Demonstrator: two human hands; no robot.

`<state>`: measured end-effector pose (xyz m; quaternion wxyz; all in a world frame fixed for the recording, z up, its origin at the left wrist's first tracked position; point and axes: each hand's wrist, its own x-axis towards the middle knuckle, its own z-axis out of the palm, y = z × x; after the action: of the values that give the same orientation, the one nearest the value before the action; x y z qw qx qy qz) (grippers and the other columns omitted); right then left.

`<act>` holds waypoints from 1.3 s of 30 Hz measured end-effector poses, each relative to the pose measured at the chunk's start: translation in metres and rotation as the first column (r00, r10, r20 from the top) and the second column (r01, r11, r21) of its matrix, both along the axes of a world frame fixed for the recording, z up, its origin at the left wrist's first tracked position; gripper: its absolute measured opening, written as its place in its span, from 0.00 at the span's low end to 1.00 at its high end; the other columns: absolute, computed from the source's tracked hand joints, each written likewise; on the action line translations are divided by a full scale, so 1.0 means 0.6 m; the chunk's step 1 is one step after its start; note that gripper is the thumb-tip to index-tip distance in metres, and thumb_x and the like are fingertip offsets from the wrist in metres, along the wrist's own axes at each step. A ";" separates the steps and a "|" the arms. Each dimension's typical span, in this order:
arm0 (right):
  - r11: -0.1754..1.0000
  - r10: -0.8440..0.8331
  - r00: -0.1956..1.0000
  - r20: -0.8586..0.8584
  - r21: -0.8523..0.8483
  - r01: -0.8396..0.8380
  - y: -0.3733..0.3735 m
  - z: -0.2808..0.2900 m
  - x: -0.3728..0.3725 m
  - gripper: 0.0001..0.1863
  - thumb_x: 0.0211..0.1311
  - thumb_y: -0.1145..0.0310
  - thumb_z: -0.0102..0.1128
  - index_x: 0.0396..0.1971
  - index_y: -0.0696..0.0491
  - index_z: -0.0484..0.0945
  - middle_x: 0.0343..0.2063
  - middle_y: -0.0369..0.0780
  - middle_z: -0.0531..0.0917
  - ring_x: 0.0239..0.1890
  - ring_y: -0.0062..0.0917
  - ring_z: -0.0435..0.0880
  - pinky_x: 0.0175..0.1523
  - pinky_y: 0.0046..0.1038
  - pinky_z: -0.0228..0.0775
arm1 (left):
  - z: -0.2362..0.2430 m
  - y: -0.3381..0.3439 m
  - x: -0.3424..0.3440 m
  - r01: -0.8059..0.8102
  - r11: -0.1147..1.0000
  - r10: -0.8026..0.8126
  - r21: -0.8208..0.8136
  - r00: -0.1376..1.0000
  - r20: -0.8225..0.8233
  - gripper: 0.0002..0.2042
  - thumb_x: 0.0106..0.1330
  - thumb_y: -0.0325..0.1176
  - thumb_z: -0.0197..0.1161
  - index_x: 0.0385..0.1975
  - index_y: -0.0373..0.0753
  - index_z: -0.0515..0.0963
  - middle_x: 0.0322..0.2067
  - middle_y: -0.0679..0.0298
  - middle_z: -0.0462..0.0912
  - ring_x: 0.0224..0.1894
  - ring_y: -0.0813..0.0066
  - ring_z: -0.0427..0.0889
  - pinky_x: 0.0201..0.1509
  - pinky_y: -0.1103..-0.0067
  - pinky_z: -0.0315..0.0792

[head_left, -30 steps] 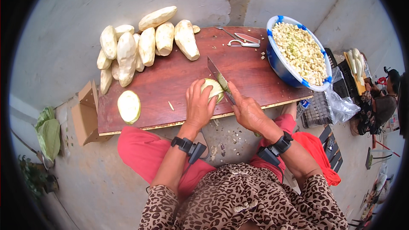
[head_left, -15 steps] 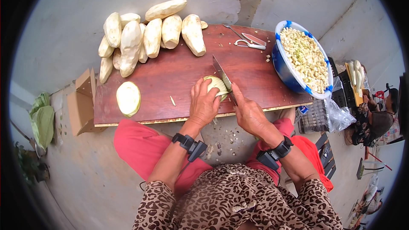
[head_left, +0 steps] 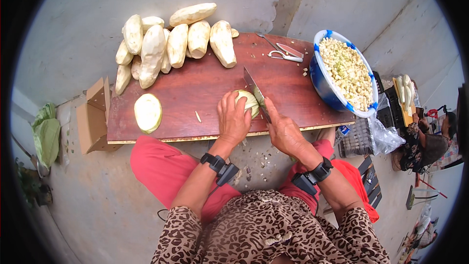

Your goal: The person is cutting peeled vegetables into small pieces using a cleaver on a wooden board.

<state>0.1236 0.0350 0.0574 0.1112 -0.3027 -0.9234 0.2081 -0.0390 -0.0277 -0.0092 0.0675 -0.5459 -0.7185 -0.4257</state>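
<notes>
My left hand point(head_left: 233, 118) presses down on a pale, greenish piece of peeled eggplant point(head_left: 249, 101) near the table's front edge, its fingers curled over it. Thin cut lines run across the top of the piece. In my right hand point(head_left: 286, 133) is a kitchen knife point(head_left: 255, 90), gripped by the handle, its broad blade standing against the right side of the piece. A flat-cut eggplant half point(head_left: 148, 113) lies to the left on the reddish-brown table point(head_left: 195, 105). Several whole peeled eggplants point(head_left: 152, 54) are heaped along the back left.
A blue-and-white basin point(head_left: 324, 88) full of diced eggplant point(head_left: 346, 74) stands at the table's right end. A white peeler point(head_left: 286, 57) and another utensil lie beside it. An open cardboard box point(head_left: 93, 122) is at the left. A person point(head_left: 430, 142) sits farther right.
The view has shifted slightly. Both hands keep nearly the same place, with the knife still against the right side of the eggplant piece.
</notes>
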 end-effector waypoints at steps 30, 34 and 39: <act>0.991 0.117 0.992 0.045 -0.075 -0.113 0.014 0.057 0.011 0.32 0.66 0.75 0.49 0.69 0.59 0.52 0.34 0.59 0.82 0.35 0.56 0.82 0.39 0.49 0.73 | -0.001 0.023 -0.009 0.094 0.994 -0.098 0.054 0.993 0.069 0.08 0.53 0.20 0.63 0.33 0.35 0.76 0.45 0.53 0.76 0.55 0.49 0.71 0.59 0.61 0.65; 0.987 0.140 0.989 0.041 -0.090 -0.136 0.021 0.058 0.000 0.34 0.65 0.76 0.49 0.69 0.60 0.51 0.33 0.59 0.82 0.33 0.55 0.82 0.38 0.49 0.73 | -0.004 0.024 -0.010 0.075 0.995 -0.078 0.061 0.996 0.033 0.07 0.54 0.20 0.61 0.33 0.35 0.77 0.47 0.52 0.76 0.57 0.48 0.70 0.61 0.61 0.64; 0.993 0.119 0.992 0.042 0.006 -0.120 0.023 0.009 -0.019 0.38 0.61 0.77 0.51 0.71 0.59 0.48 0.30 0.57 0.82 0.31 0.54 0.82 0.37 0.49 0.73 | -0.001 0.021 -0.006 0.105 0.993 -0.108 0.052 0.992 0.065 0.07 0.56 0.21 0.60 0.34 0.34 0.77 0.48 0.51 0.77 0.59 0.46 0.70 0.63 0.60 0.64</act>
<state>0.1119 0.0489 0.0630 0.0808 -0.2505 -0.9429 0.2042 -0.0428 -0.0152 -0.0101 0.0335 -0.5669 -0.6796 -0.4644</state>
